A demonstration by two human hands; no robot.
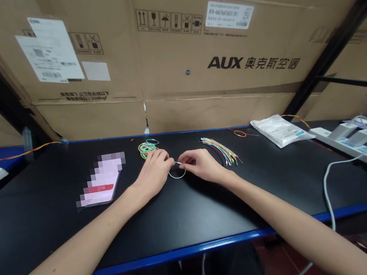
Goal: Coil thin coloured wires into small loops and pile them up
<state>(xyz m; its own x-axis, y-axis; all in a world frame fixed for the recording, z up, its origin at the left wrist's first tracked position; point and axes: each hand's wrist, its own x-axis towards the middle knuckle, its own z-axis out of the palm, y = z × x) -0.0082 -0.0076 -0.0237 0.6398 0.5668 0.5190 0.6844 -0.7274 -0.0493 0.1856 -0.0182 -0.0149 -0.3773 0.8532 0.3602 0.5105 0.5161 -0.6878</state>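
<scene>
A thin white wire [178, 177] is bent into a small loop above the black table, its two ends brought close together. My left hand [155, 169] pinches one side of it between thumb and fingers. The other side is pinched by my right hand [201, 165], the fingertips of both hands nearly meeting. Whether the ends are joined is too small to tell. Just behind my left hand lies a pile of coiled yellow, green and teal wires [146, 149]. A bundle of straight coloured wires [222, 151] rests to the right of my right hand.
A phone [105, 180] lies at left on the black table [183, 221]. At right are a white plastic packet [280, 130] and a power strip [359, 147] with a trailing cable. An orange wire loop [239, 133] lies near the back. A large cardboard box [172, 65] stands behind.
</scene>
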